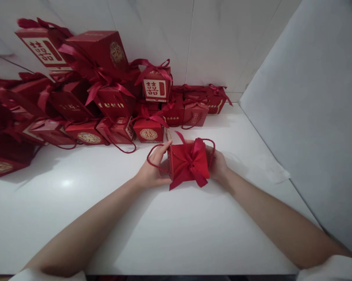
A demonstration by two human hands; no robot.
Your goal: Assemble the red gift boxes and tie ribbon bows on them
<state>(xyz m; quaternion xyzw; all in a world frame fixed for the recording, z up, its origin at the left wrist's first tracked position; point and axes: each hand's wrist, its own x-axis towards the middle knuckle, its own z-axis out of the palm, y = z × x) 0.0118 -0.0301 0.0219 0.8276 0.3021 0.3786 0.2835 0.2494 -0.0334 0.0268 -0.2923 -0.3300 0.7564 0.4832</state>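
A small red gift box (182, 162) with a red ribbon bow (193, 166) on top sits on the white table (170, 230) between my hands. My left hand (154, 168) grips the box's left side, with a red cord handle looped over its fingers. On the box's right side my right hand (218, 166) holds on, partly hidden behind the box, with the other cord handle arching above it.
A pile of several finished red gift boxes (105, 101) with ribbons and gold emblems fills the back left against the white wall. A nearer one (148, 132) stands just behind my hands. A grey-white panel (310, 117) borders the table's right side.
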